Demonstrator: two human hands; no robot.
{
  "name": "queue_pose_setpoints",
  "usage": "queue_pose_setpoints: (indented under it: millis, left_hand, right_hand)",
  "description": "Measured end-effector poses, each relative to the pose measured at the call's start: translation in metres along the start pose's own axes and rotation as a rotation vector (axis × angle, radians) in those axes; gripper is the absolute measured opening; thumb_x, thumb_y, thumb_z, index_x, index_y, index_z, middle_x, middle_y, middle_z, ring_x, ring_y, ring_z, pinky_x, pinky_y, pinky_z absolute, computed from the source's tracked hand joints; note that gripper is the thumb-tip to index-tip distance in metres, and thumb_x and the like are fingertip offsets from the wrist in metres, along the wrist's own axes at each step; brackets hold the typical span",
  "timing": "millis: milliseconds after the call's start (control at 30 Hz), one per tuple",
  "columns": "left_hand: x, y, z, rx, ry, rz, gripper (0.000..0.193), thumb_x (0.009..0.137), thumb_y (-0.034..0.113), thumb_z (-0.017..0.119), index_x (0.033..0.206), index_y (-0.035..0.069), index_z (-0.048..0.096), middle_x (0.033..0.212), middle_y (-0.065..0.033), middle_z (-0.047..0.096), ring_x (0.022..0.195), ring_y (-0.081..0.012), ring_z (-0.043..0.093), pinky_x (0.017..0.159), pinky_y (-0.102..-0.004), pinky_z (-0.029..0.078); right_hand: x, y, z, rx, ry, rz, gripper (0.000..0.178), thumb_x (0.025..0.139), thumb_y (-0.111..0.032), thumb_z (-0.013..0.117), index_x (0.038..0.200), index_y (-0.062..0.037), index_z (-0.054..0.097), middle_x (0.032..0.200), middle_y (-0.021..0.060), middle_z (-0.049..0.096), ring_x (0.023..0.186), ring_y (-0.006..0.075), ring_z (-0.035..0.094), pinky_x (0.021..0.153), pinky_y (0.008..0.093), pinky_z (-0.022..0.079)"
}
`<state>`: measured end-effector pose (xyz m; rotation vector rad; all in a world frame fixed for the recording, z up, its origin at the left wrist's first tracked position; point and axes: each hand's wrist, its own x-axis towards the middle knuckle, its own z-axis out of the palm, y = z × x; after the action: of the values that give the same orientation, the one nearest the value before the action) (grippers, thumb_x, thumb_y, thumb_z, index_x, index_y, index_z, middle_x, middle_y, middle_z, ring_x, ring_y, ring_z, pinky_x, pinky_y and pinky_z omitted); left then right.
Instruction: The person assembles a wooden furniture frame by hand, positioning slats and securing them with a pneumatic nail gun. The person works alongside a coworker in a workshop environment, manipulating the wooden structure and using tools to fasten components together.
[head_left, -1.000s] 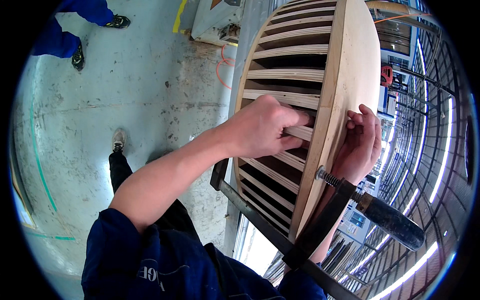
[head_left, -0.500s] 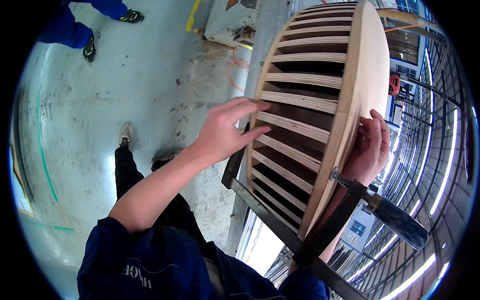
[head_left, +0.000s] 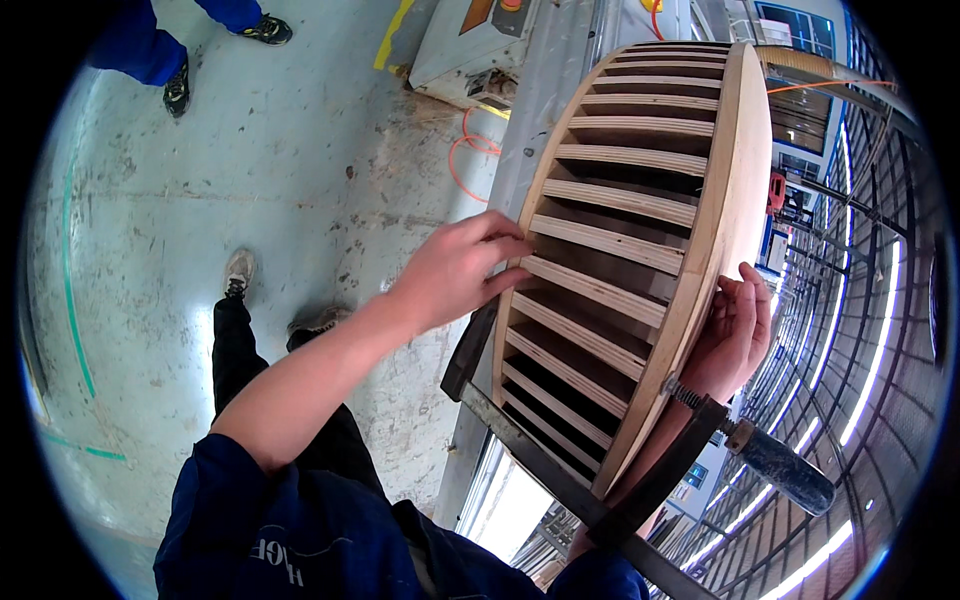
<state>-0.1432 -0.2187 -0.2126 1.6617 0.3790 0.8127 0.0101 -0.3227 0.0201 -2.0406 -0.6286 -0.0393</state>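
A curved wooden frame (head_left: pixel 690 290) with several plywood slats stands in front of me, its right side closed by a pale bent panel (head_left: pixel 745 180). My left hand (head_left: pixel 455 265) is at its left edge, thumb and fingers closed about the end of one plywood slat (head_left: pixel 600 290). On the far right side my right hand (head_left: pixel 735 325) rests by the panel with loosely bent, parted fingers and nothing visible in them. A metal bar clamp (head_left: pixel 530 440) spans the near end of the frame; its screw handle (head_left: pixel 785 465) sticks out to the right, over my right forearm.
A grey machine table (head_left: pixel 545 130) runs under and beyond the frame. Past it stand a light machine cabinet (head_left: pixel 465 50) and a coiled orange hose (head_left: pixel 465 155). Another person's legs and shoes (head_left: pixel 177 88) show at the upper left, on the worn, pale green floor (head_left: pixel 260 180).
The frame sits lower in view as my view shifts. My left thumb and fingers have drawn closer together about the slat end. My right hand stays beside the panel.
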Motion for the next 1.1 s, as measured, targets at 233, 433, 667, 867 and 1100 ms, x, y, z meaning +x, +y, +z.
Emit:
queue_pose_setpoints:
  millis: [233,433,667,867,1100]
  left_hand:
    - [-0.036,0.017,0.021,-0.028,0.136,-0.029,0.039,0.084,0.000,0.074,0.123,0.001,0.067,0.134,-0.0131,0.060,0.112,-0.0305,0.065,0.094,-0.0369,0.055]
    - [-0.041,0.015,0.023,-0.050,0.124,-0.001,0.042,0.085,-0.005,0.070,0.127,-0.001,0.064,0.136,-0.0157,0.059,0.118,-0.0321,0.062,0.098,-0.0376,0.054]
    - [-0.042,0.005,0.021,0.002,0.123,-0.005,0.036,0.086,-0.002,0.070,0.122,0.002,0.067,0.130,-0.0136,0.062,0.111,-0.0304,0.066,0.091,-0.0370,0.058]
    - [-0.039,0.022,0.019,-0.069,0.119,-0.138,0.036,0.086,0.000,0.072,0.122,0.004,0.068,0.134,-0.0142,0.061,0.113,-0.0322,0.065,0.093,-0.0389,0.056]
    - [0.007,0.059,0.010,-0.186,0.137,0.062,0.049,0.076,0.006,0.082,0.122,0.001,0.066,0.130,-0.0139,0.060,0.114,-0.0305,0.062,0.094,-0.0370,0.053]
  right_hand:
    - [0.000,-0.001,0.005,0.005,0.008,0.029,0.026,0.101,-0.020,0.063,0.118,-0.0012,0.067,0.090,0.0054,0.071,0.076,0.0069,0.059,0.073,0.0208,0.047]
    - [0.000,-0.001,0.005,0.028,0.008,0.033,0.026,0.100,-0.020,0.062,0.118,-0.0014,0.067,0.088,0.0055,0.071,0.075,0.0068,0.058,0.073,0.0201,0.046]
    - [0.000,-0.001,0.004,0.005,0.031,0.029,0.027,0.100,-0.020,0.064,0.118,-0.0004,0.066,0.088,0.0054,0.071,0.074,0.0060,0.057,0.071,0.0190,0.045]
    - [0.000,0.000,0.005,-0.007,0.005,0.023,0.025,0.100,-0.019,0.063,0.117,-0.0008,0.067,0.090,0.0044,0.070,0.074,0.0056,0.058,0.070,0.0186,0.046]
    - [-0.001,-0.001,0.003,0.030,-0.004,0.017,0.023,0.100,-0.018,0.064,0.115,-0.0012,0.068,0.091,0.0043,0.070,0.078,0.0064,0.058,0.074,0.0200,0.046]
